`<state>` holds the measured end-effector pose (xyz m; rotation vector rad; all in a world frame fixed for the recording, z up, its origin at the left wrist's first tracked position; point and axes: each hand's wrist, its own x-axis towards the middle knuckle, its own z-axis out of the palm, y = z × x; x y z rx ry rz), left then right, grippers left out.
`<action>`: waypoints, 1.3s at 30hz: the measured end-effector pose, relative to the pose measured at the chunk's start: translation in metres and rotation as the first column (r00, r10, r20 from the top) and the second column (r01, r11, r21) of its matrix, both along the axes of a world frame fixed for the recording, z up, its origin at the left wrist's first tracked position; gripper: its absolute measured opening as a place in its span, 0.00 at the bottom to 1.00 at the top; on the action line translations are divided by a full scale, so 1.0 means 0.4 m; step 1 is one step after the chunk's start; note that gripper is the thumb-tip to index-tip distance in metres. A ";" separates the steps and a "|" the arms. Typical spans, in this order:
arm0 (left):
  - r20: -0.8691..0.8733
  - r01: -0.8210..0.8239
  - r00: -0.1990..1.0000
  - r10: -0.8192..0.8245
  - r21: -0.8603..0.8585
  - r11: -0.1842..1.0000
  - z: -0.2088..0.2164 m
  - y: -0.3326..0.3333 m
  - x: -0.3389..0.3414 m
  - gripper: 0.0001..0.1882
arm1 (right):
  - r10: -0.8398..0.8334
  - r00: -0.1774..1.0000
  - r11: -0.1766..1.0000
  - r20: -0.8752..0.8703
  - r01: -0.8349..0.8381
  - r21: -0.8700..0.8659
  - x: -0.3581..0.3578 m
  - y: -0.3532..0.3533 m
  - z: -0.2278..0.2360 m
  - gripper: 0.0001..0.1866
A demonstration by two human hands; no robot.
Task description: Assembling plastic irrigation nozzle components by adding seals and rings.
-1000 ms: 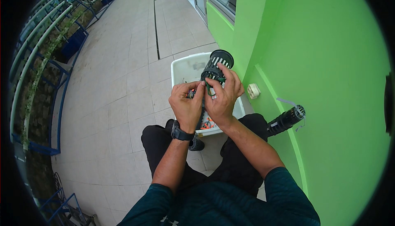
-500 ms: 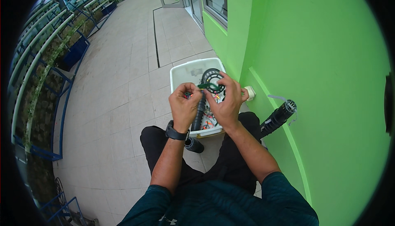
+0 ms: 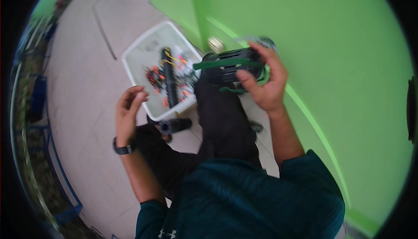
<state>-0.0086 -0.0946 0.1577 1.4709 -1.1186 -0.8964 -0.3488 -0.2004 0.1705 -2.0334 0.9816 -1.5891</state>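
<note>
Over my right thigh, my right hand point(image 3: 269, 82) grips a black slotted plastic cylinder point(image 3: 220, 75), thumb on the near side and fingers over its end. A green strap point(image 3: 217, 64) runs along the cylinder, and more green strapping hangs by my thumb. My left hand point(image 3: 129, 113) hovers by the near left corner of the white bin point(image 3: 130, 65), fingers loosely curled and nothing visible in them. Inside the bin lies a long black tube point(image 3: 170, 82) with a yellow strip at its far end, among small orange, red and dark pieces that are blurred.
Another black tube point(image 3: 175, 126) is on the tiled floor between the bin and my legs. The green wall point(image 3: 313, 56) rises close on my right, with a round cream fitting point(image 3: 215, 44) low on it. Blue metal racks point(image 3: 50, 152) line the left side.
My hands have parted: the right moved away from the bin with the slotted cylinder, the left drew back left. The wheel-like ring is no longer visible, and the view has turned right.
</note>
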 end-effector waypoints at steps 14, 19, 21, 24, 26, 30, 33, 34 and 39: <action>0.112 -0.035 0.993 -0.037 0.581 0.813 -0.359 0.157 0.083 0.23 | -0.069 0.732 0.724 -0.678 0.504 0.471 -0.359 0.353 -0.647 0.32; 0.115 -0.104 0.992 0.048 0.550 0.829 -0.342 0.124 0.068 0.23 | -0.069 0.725 0.672 -0.685 0.541 0.505 -0.336 0.343 -0.728 0.33; 0.124 -0.116 0.991 0.053 0.590 0.799 -0.355 0.128 0.083 0.26 | -0.045 0.711 0.703 -0.702 0.522 0.484 -0.323 0.345 -0.710 0.34; 0.091 -0.105 0.994 0.060 0.631 0.769 -0.379 0.125 0.087 0.30 | 0.028 0.670 0.712 -0.742 0.507 0.485 -0.301 0.349 -0.694 0.34; 0.057 -0.083 0.997 0.060 0.641 0.763 -0.396 0.126 0.086 0.30 | 0.114 0.573 0.714 -0.812 0.520 0.468 -0.302 0.363 -0.739 0.33; 0.004 -0.085 0.994 0.113 0.684 0.724 -0.427 0.097 0.080 0.34 | 0.052 0.537 0.690 -0.842 0.590 0.419 -0.320 0.363 -0.858 0.34; -0.092 -0.060 0.979 0.182 0.722 0.689 -0.449 0.089 0.096 0.38 | 0.065 0.538 0.672 -0.840 0.599 0.435 -0.309 0.325 -0.856 0.35; -0.149 -0.038 0.966 0.210 0.725 0.688 -0.454 0.085 0.101 0.39 | 0.045 0.523 0.649 -0.851 0.632 0.423 -0.305 0.310 -0.848 0.35; -0.320 0.142 0.939 0.128 0.697 0.702 -0.531 0.096 0.125 0.47 | -0.031 0.481 0.543 -0.876 0.744 0.390 -0.314 0.247 -0.864 0.40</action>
